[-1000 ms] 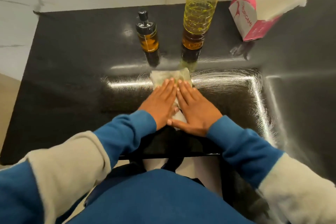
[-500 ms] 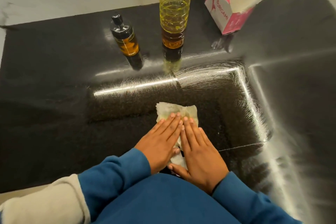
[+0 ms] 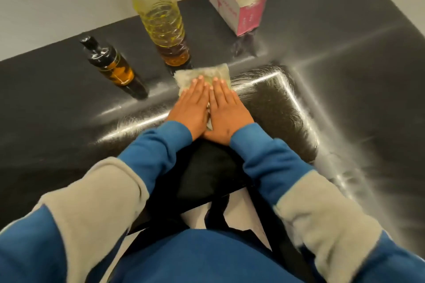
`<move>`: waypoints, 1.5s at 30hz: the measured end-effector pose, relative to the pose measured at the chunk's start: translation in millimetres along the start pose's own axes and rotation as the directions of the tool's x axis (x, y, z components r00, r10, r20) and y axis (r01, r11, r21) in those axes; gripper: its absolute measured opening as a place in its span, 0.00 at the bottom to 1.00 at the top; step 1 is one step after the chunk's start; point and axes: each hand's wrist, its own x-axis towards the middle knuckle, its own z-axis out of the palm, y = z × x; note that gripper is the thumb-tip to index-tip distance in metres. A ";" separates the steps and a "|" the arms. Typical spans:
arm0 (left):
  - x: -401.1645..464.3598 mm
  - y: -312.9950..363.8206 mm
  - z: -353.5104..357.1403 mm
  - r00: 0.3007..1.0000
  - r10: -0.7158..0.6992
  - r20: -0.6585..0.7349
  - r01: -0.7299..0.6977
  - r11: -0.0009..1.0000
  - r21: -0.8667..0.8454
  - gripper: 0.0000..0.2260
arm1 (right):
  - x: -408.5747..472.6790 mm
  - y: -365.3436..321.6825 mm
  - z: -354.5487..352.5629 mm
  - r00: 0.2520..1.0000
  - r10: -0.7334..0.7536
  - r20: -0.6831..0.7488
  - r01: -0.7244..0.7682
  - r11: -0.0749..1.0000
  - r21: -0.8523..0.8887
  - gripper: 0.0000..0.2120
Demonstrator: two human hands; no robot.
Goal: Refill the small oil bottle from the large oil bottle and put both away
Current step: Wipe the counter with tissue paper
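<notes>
The small oil bottle (image 3: 115, 71), glass with a black pump cap, stands on the black counter (image 3: 57, 103) and holds amber oil. To its right stands the large clear plastic oil bottle (image 3: 163, 23), with yellow oil in its lower part; its top is out of frame. Just in front of the large bottle lies a folded, oil-stained tissue (image 3: 207, 74). My left hand (image 3: 190, 108) and my right hand (image 3: 227, 110) lie flat side by side on the tissue, pressing it onto the counter. The tissue's far edge touches the large bottle's base.
A pink tissue box (image 3: 232, 11) with white tissue sticking out stands at the back right. A pale wall runs behind the counter. The counter's near edge is below my forearms, and a black strap hangs there.
Both hands have pushed the tissue away from me across the counter, from near the front edge up to the large bottle's base. The bottles have not moved.
</notes>
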 end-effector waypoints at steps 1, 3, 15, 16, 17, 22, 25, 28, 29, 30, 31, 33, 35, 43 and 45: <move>10.2 -0.6 -3.0 1.000 -0.003 0.002 0.003 1.000 0.003 0.31 | 6.7 4.4 -3.8 1.000 0.012 -0.005 -0.012 1.000 0.000 0.46; 22.9 1.2 -6.9 1.000 -0.009 0.015 0.009 1.000 0.007 0.30 | 13.9 10.7 -8.2 1.000 0.030 -0.010 -0.030 0.999 -0.019 0.41; -73.0 82.2 25.7 0.980 0.180 0.083 -0.184 0.982 0.049 0.31 | -122.6 16.7 37.6 0.999 0.031 -0.043 -0.028 0.998 0.062 0.37; -83.9 88.3 29.2 0.977 0.197 0.087 -0.202 0.978 0.050 0.30 | -136.4 12.7 43.0 0.997 0.044 -0.059 -0.039 0.996 0.077 0.37; -94.2 92.6 33.3 0.973 0.219 0.071 -0.222 0.974 0.048 0.30 | -149.0 8.2 48.2 0.995 0.058 -0.077 -0.051 0.995 0.088 0.37; -135.5 91.4 54.3 0.955 0.292 0.050 -0.295 0.952 0.082 0.30 | -190.0 -13.1 68.8 0.987 0.063 -0.149 -0.050 0.995 0.090 0.36; -138.2 85.0 51.2 0.965 0.251 0.072 -0.252 0.968 -0.001 0.32 | -185.4 -19.2 72.0 0.979 0.049 -0.197 -0.031 0.995 0.090 0.35; -121.1 77.3 45.3 0.978 0.192 0.081 -0.188 0.981 -0.046 0.32 | -161.1 -18.3 68.9 0.973 0.047 -0.226 -0.021 0.993 0.117 0.34; -112.7 74.3 43.2 0.983 0.173 0.063 -0.171 0.984 -0.050 0.32 | -149.8 -17.2 66.9 0.972 0.050 -0.231 -0.022 0.993 0.119 0.33; -104.2 70.8 40.9 0.986 0.156 0.054 -0.153 0.987 -0.046 0.32 | -137.8 -15.5 64.5 0.971 0.057 -0.231 -0.029 0.992 0.123 0.33; -94.0 67.8 38.6 0.988 0.145 0.052 -0.143 0.989 -0.043 0.32 | -126.1 -12.0 61.1 0.970 0.075 -0.232 -0.045 0.990 0.131 0.32; -70.9 63.5 31.5 0.990 0.131 0.047 -0.130 0.991 -0.029 0.32 | -104.3 -2.6 53.7 0.969 0.100 -0.226 -0.070 0.988 0.139 0.32; -44.4 62.1 24.1 0.992 0.119 0.039 -0.119 0.993 -0.020 0.31 | -84.5 9.9 44.4 0.978 0.102 -0.182 -0.081 0.989 0.121 0.35; 61.5 86.7 -3.5 0.991 0.132 0.027 -0.132 0.991 -0.015 0.26 | -34.3 71.9 4.4 0.961 0.251 -0.116 -0.245 0.968 0.063 0.43; 70.9 97.4 -4.6 0.987 0.157 0.028 -0.157 0.987 -0.028 0.27 | -35.7 83.3 2.8 0.952 0.283 -0.117 -0.279 0.959 0.052 0.42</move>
